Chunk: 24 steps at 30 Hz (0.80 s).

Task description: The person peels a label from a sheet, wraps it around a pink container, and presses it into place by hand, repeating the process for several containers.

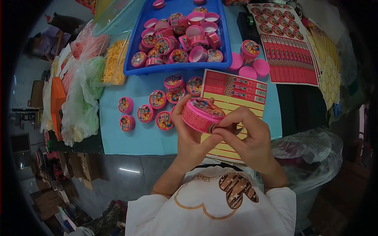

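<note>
My left hand (188, 139) is closed around a pink round tub (199, 115) with a printed picture sticker on its lid. A red label (197, 120) with small print runs around the tub's side. At the label's right end, the thumb and fingers of my right hand (250, 135) pinch against the tub wall. Beneath both hands lies a sheet of labels (232, 103), with a few red strips left at its top and bare yellow backing below. Several stickered tubs (158, 99) stand on the table to the left of my hands.
A blue tray (130, 70) heaped with pink tubs sits at the back. Plain pink lids (260, 67) and one stickered tub (250, 49) are right of it. Another sticker sheet (283, 43) lies far right. Left are yellow strips in a clear box (115, 65) and plastic bags (82, 98).
</note>
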{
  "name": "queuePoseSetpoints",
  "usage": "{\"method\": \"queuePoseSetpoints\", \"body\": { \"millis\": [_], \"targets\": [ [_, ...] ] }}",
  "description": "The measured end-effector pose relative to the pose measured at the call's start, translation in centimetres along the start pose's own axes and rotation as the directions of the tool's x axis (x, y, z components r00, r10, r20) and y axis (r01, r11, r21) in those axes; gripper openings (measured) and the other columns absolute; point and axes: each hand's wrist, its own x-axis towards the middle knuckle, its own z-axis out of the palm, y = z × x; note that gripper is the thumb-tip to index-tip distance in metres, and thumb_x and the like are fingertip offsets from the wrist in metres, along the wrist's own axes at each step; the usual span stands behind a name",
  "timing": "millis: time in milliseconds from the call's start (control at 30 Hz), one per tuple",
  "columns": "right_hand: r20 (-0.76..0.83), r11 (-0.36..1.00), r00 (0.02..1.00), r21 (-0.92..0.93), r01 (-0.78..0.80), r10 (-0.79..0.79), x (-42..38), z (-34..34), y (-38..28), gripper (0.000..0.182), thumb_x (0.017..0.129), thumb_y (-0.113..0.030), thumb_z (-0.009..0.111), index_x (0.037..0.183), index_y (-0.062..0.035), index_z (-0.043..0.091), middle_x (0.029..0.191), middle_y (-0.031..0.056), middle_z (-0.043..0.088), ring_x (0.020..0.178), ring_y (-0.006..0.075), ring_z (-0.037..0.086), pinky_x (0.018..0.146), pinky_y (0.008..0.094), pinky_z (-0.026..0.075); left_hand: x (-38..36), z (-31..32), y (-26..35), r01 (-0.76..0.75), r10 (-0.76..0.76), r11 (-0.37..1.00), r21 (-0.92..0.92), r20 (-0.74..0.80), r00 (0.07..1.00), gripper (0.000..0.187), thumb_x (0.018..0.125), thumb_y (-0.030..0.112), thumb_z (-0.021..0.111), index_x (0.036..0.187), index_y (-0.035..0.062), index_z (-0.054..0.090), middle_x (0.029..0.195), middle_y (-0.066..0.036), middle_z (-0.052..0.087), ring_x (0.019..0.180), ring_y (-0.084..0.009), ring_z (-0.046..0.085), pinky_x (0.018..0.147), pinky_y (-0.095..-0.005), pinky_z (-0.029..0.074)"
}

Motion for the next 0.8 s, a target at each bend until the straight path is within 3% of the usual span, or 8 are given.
{"method": "queuePoseSetpoints", "body": {
  "millis": [67,200,267,300,367,500,600,800],
  "targets": [
    [-0.115,0.994,0.992,0.099,-0.045,0.056,0.0,0.7,-0.2,0.024,0.073,-0.006,0.065,0.093,-0.0024,0.051,0.075,0.0051,0.052,0.063,0.0119,0.052,0.057,0.0222,0.046,0.2,-0.5,0.0,0.086,-0.089,0.995,-0.051,-0.051,0.995,0.076,0.068,0.015,0.07,0.125,0.0061,0.022,0.115,-0.011,0.039,0.104,-0.0203,0.047,0.088,-0.0325,0.042],
    [-0.039,0.993,0.993,-0.034,-0.112,0.11,-0.2,0.1,-0.8,0.029,0.074,-0.004,0.064,0.098,-0.0033,0.049,0.075,0.0052,0.051,0.064,0.0122,0.053,0.057,0.0228,0.045,0.3,-1.6,-0.5,0.084,-0.084,0.996,0.0,-0.084,0.993,0.074,0.068,0.014,0.069,0.125,0.0052,0.024,0.113,-0.011,0.041,0.102,-0.0193,0.048,0.085,-0.0311,0.043],
    [-0.012,0.989,0.99,-0.045,-0.144,0.144,-0.3,-0.8,-0.6,0.023,0.074,-0.002,0.064,0.094,-0.0027,0.051,0.076,0.0056,0.051,0.065,0.0114,0.053,0.057,0.0231,0.045,0.5,-2.4,-0.3,0.079,-0.123,0.943,-0.325,-0.118,0.985,0.074,0.07,0.02,0.069,0.126,0.0033,0.023,0.114,-0.013,0.042,0.104,-0.0213,0.048,0.087,-0.0329,0.043],
    [-0.013,0.988,0.989,-0.043,-0.147,0.146,-0.5,-1.1,-0.5,0.023,0.074,-0.002,0.064,0.094,-0.0027,0.051,0.076,0.0056,0.051,0.065,0.0114,0.053,0.057,0.0231,0.045,0.6,-2.6,-0.2,0.082,-0.126,0.943,-0.323,-0.118,0.985,0.074,0.07,0.02,0.069,0.126,0.0033,0.023,0.114,-0.013,0.042,0.104,-0.0213,0.048,0.087,-0.0329,0.043],
    [0.04,0.996,0.998,0.071,-0.058,0.055,-0.8,-1.4,-0.2,0.018,0.074,-0.001,0.063,0.088,-0.0017,0.053,0.077,0.0061,0.052,0.066,0.011,0.053,0.056,0.0232,0.045,0.6,-2.9,0.1,0.068,-0.124,0.893,-0.446,-0.097,0.988,0.075,0.073,0.028,0.067,0.127,0.0009,0.023,0.118,-0.015,0.042,0.108,-0.0233,0.046,0.089,-0.0362,0.041],
    [-0.02,0.99,1.0,0.142,-0.02,0.023,-0.7,-0.9,0.4,0.015,0.073,0.002,0.063,0.083,-0.0008,0.053,0.077,0.0063,0.052,0.066,0.0113,0.053,0.055,0.0225,0.045,-0.3,-2.2,1.0,0.064,-0.098,0.91,-0.409,-0.063,0.993,0.078,0.074,0.037,0.064,0.129,-0.0005,0.021,0.123,-0.018,0.038,0.112,-0.0257,0.044,0.092,-0.0392,0.04],
    [-0.072,0.99,0.996,0.128,0.051,-0.042,-0.4,-0.4,0.5,0.023,0.067,0.011,0.064,0.082,-0.0018,0.052,0.077,0.005,0.052,0.066,0.0097,0.048,0.051,0.0199,0.038,-0.7,-2.3,0.5,0.053,-0.083,0.922,-0.383,-0.06,0.995,0.071,0.078,0.047,0.051,0.128,0.0019,0.026,0.121,-0.018,0.041,0.111,-0.0306,0.043,0.09,-0.043,0.04],
    [-0.098,0.972,0.969,0.039,0.231,-0.227,0.3,0.2,1.2,0.023,0.067,0.01,0.064,0.082,-0.0018,0.051,0.077,0.0065,0.053,0.067,0.0119,0.051,0.048,0.0192,0.038,-0.5,-1.8,0.5,0.197,-0.275,0.662,-0.723,0.01,0.961,0.07,0.077,0.056,0.046,0.123,0.0048,0.036,0.115,-0.019,0.046,0.109,-0.0314,0.044,0.086,-0.0402,0.041]
  ]
}}
